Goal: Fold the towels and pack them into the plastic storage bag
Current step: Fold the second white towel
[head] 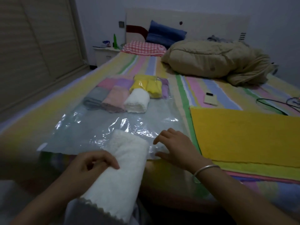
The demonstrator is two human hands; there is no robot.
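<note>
Bedroom, dim light; bed with striped sheet (162, 65) as work surface.

- 6 o'clock, nearest: left hand (90, 164) grips folded white towel (123, 172), fingers curled over its left edge. Towel runs from lap level up toward 12, far end lying at the near edge of the plastic storage bag (90, 127).
- 4 o'clock of the towel's far end: right hand (175, 146), silver bangle (206, 169) on wrist. Fingers spread and bent over the bag's near edge, thumb low against the plastic. Cannot tell whether it pinches the film.
- Bag lies flat, clear, wrinkled, running toward 12.
- Bag's far end, side by side from 9 to 3: grey towel (94, 98), pink towel (115, 99), second white towel (137, 101), all folded. Just beyond at 12: yellow towels (147, 86) with glossy film over them, purple towel (164, 88) touching at their 3.
- 3 o'clock of bag: yellow towel (243, 137) spread flat on the sheet.
- Beyond it toward 12: phone (211, 99); cables (276, 104) at its 3.
- Farther, 1 o'clock: bunched beige quilt (211, 62).
- Head of bed, 12: red checked pillow (142, 47), blue pillow (164, 34) behind it, headboard (194, 18).
- 10–11 o'clock: nightstand (105, 52) with green bottle (115, 40); wardrobe (32, 46) at 9.
</note>
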